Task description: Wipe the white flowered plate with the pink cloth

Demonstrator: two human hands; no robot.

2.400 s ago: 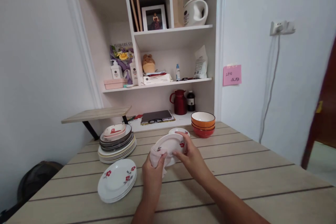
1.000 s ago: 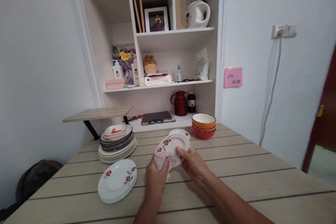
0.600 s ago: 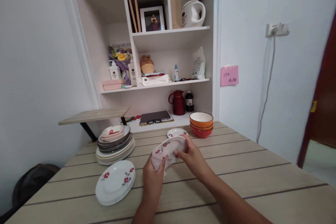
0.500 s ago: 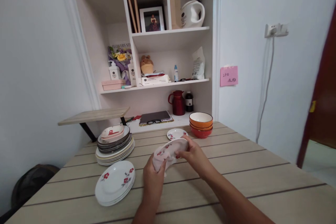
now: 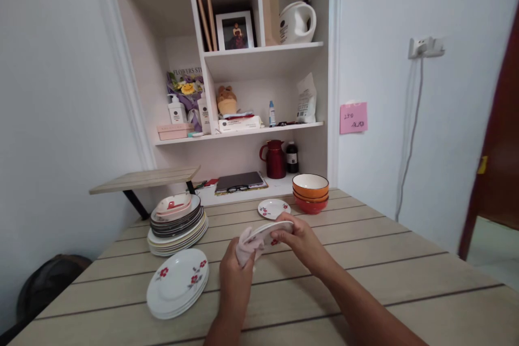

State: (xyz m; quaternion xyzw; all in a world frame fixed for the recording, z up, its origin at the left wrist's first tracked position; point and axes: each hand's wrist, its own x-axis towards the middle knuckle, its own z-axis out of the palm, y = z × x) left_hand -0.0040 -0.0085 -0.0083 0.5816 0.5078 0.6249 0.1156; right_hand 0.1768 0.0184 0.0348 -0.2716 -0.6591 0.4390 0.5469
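Observation:
A small white plate with red flowers (image 5: pixel 272 233) is held up above the middle of the table, tilted so that its rim shows nearly edge-on. My right hand (image 5: pixel 299 240) grips its right side between thumb and fingers. Around the plate's left edge, my left hand (image 5: pixel 237 265) is closed on a pale pink cloth (image 5: pixel 245 247) that folds over the rim. Just beyond my hands lies another small flowered plate (image 5: pixel 268 208). To the left of my left hand sits a stack of white plates with red flowers (image 5: pixel 177 284).
At the back left stand stacked plates (image 5: pixel 177 230) topped by a small red-and-white dish (image 5: pixel 173 205), under a raised wooden shelf (image 5: pixel 150 177). Stacked orange and red bowls (image 5: pixel 310 194) stand at the back right. Behind the table (image 5: pixel 365 281) is a shelf unit with a red jug (image 5: pixel 275 159).
The plate in my hands has tipped closer to edge-on, hiding more of its face. The cloth now bunches over its left rim. The other dishes stay where they were.

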